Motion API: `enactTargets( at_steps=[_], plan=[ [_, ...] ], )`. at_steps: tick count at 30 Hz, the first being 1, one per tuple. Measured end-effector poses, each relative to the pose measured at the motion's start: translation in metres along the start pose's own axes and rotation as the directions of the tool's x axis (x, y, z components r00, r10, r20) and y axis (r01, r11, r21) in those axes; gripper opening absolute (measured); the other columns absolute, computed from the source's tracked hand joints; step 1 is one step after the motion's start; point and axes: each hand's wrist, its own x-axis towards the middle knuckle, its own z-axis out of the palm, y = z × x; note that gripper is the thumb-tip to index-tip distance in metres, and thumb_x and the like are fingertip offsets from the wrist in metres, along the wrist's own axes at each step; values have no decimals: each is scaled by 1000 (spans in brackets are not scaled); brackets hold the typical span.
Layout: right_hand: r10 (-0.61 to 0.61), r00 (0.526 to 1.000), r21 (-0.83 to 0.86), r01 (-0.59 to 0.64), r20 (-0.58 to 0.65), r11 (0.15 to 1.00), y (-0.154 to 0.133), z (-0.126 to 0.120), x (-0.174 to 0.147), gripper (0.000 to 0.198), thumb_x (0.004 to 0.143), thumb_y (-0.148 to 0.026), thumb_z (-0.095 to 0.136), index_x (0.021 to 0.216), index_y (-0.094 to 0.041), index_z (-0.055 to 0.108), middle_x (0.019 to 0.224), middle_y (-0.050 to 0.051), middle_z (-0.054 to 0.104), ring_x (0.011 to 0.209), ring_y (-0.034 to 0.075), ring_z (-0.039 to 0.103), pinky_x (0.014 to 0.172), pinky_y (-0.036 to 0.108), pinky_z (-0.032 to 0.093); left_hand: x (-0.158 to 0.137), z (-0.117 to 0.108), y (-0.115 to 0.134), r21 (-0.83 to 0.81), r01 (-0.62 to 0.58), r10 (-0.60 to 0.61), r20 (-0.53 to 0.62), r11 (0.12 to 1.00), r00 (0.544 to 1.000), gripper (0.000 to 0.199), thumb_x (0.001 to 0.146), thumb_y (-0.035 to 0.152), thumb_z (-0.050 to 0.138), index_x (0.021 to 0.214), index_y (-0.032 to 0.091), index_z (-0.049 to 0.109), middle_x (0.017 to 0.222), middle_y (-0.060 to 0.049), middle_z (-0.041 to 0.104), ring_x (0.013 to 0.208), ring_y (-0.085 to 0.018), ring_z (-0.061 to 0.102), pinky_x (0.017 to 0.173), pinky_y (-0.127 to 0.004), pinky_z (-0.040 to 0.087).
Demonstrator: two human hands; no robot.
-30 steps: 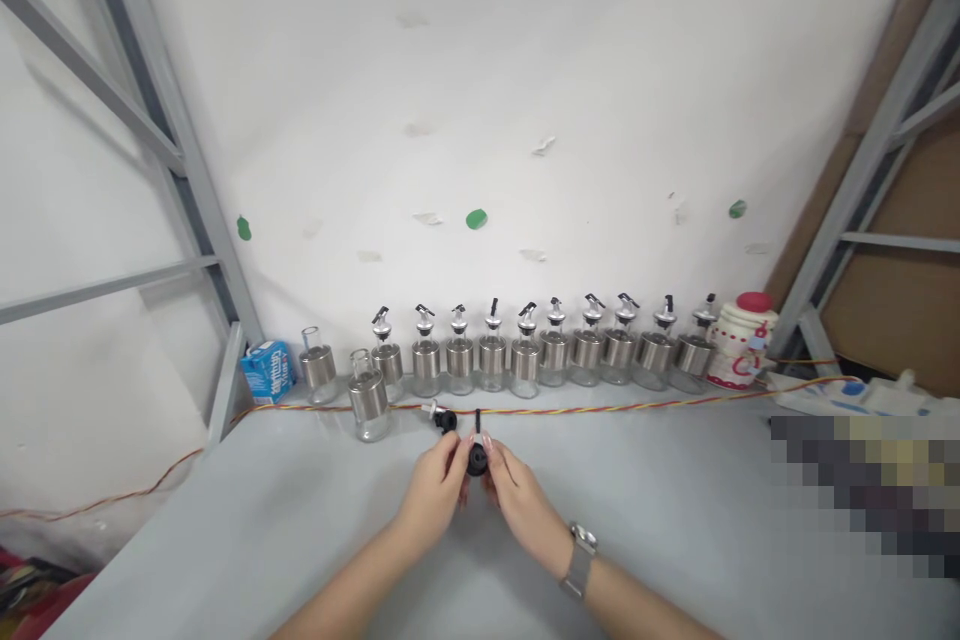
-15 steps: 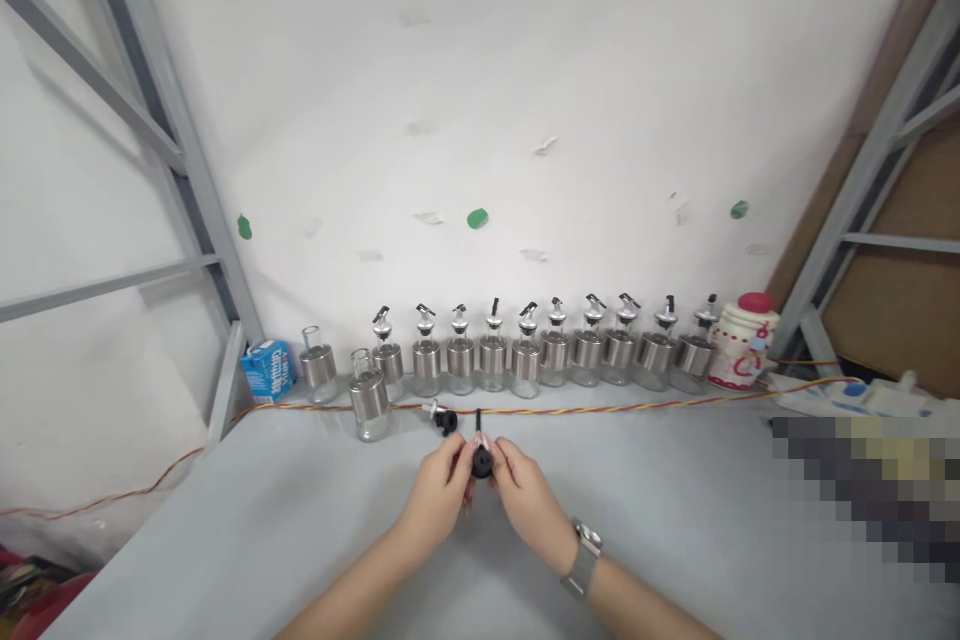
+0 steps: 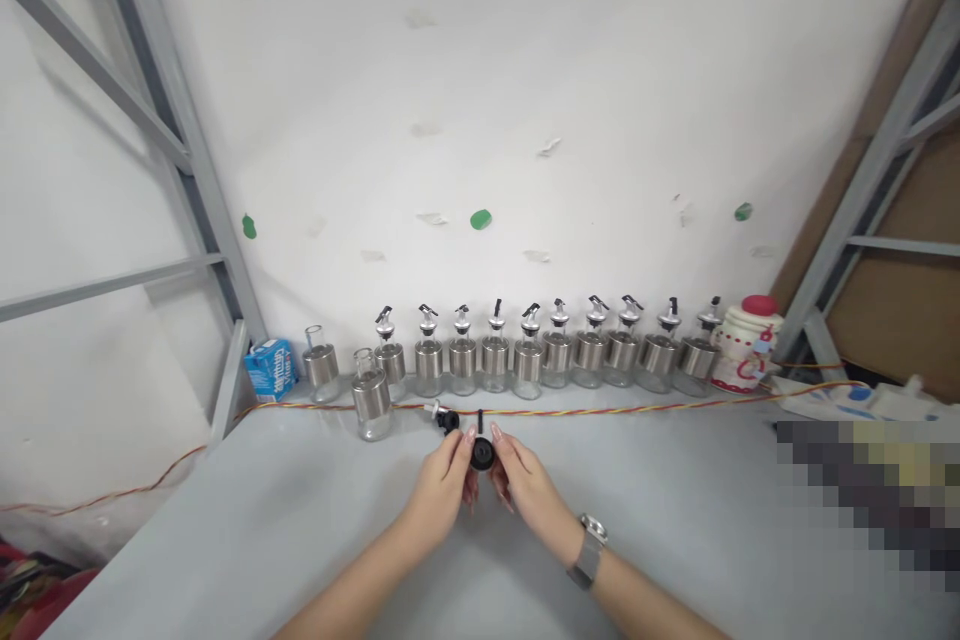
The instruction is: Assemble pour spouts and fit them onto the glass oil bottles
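Note:
Between my two hands, low in the middle, is a bottle pourer with its round black underside (image 3: 482, 455) towards me. A thin black strip, which looks like its lever, sticks up beyond it. My left hand (image 3: 441, 482) pinches it from the left, thumb near its rim. On the other side my right hand (image 3: 527, 485) grips it, thumb at the top right and the other fingers curled below. Just past my left thumb lies another pourer (image 3: 448, 420), black with a silvery end. An uncapped glass bottle with a metal sleeve (image 3: 370, 398) stands to the left.
Along the wall runs a row of sleeved bottles with pourers (image 3: 463, 360), plus one without a pourer (image 3: 321, 366) at the left. A blue carton (image 3: 271, 370) and a white-and-red jar (image 3: 744, 348) flank them. A twisted wire (image 3: 600, 411) crosses the grey table (image 3: 300, 520).
Both thumbs have moved up around the pourer, and more of its round black underside shows. My right fingers have loosened slightly below it. The standing bottles keep their places.

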Motion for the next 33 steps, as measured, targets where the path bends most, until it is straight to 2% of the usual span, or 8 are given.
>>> enactTargets(
  at_steps=[5, 9, 12, 15, 22, 26, 30, 33],
  plan=[
    [-39, 999, 55, 38, 14, 998, -6, -2, 0, 36, 83, -51, 33, 68, -20, 40, 46, -7, 40, 37, 8, 37, 35, 19, 32, 2, -3, 1, -41, -14, 15, 31, 999, 999, 33, 84, 46, 29, 74, 18, 45, 50, 4, 50, 45, -10, 49, 47, -22, 41],
    [-43, 999, 153, 38, 27, 987, -12, -5, 1, 35, 83, -52, 33, 75, -19, 42, 50, -5, 48, 38, 10, 44, 34, 20, 35, 1, -10, 7, 84, -150, 149, 24, 985, 989, 25, 85, 38, 33, 82, 18, 48, 64, 1, 57, 59, -12, 55, 59, -24, 44],
    [-63, 998, 191, 57, 30, 980, -17, -7, 1, 36, 83, -52, 33, 80, -18, 44, 55, -2, 51, 39, 10, 46, 36, 22, 39, 0, -15, 8, 265, -315, 321, 19, 911, 947, 19, 84, 31, 38, 90, 19, 51, 82, -3, 60, 75, -14, 56, 71, -28, 44],
    [-105, 993, 227, 91, 51, 970, -20, -8, 0, 35, 84, -49, 34, 81, -16, 47, 60, 0, 53, 47, 12, 51, 43, 25, 44, 1, -20, 5, 397, -459, 463, 92, 795, 882, 17, 84, 24, 38, 95, 20, 51, 91, -5, 59, 85, -15, 56, 77, -29, 43],
    [-104, 994, 285, 89, 38, 954, -17, -8, 1, 34, 82, -48, 40, 82, -16, 51, 63, 0, 53, 54, 13, 52, 48, 27, 45, 3, -23, -2, 472, -533, 541, 133, 702, 830, 17, 84, 21, 40, 97, 21, 50, 90, -4, 61, 83, -14, 57, 75, -28, 45],
    [-87, 996, 263, 79, 20, 962, -15, -9, 2, 34, 81, -49, 41, 83, -16, 51, 63, 0, 53, 53, 13, 52, 47, 26, 45, 1, -23, 1, 472, -514, 520, 129, 717, 844, 16, 82, 24, 43, 96, 21, 51, 89, -4, 62, 85, -15, 57, 75, -28, 45],
    [-93, 995, 215, 86, 22, 973, -12, -9, 3, 33, 80, -48, 43, 80, -16, 51, 66, 1, 54, 54, 12, 52, 50, 26, 45, -1, -20, 7, 450, -410, 409, 105, 794, 907, 17, 80, 30, 46, 93, 20, 52, 88, -4, 61, 84, -16, 56, 76, -29, 43],
    [-99, 994, 176, 90, 39, 980, -12, -9, 2, 33, 79, -47, 46, 87, -16, 51, 75, 3, 56, 57, 12, 53, 54, 27, 46, -2, -18, 12, 344, -297, 295, 58, 891, 954, 19, 79, 34, 47, 89, 20, 53, 86, -4, 61, 81, -17, 56, 75, -30, 43]
  ],
)
